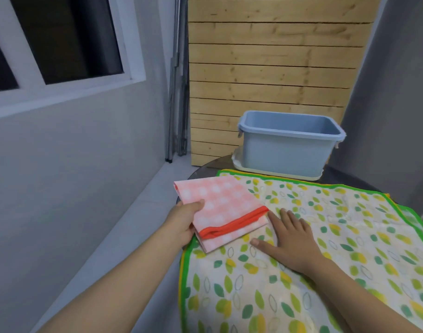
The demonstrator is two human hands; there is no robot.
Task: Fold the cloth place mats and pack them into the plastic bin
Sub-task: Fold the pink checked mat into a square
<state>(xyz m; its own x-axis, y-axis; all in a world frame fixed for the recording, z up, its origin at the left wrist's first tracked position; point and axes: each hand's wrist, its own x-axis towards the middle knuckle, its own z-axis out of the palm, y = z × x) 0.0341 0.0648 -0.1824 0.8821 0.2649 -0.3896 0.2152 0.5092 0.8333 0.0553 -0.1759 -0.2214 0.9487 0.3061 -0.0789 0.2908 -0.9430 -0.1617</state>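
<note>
Our left hand pinches the folded pink checked mat at its left edge, while our right hand lies flat and open on the leaf-print mat spread across the table. The blue plastic bin stands straight ahead beyond both hands, its long side facing us, apparently empty; we judge the right hand slightly nearer.

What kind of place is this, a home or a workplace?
Probably a home, perhaps a small utility corner. A window is set in a plain grey wall, wooden slats lean behind, and a small round table carries place mats and a blue plastic bin.
</note>
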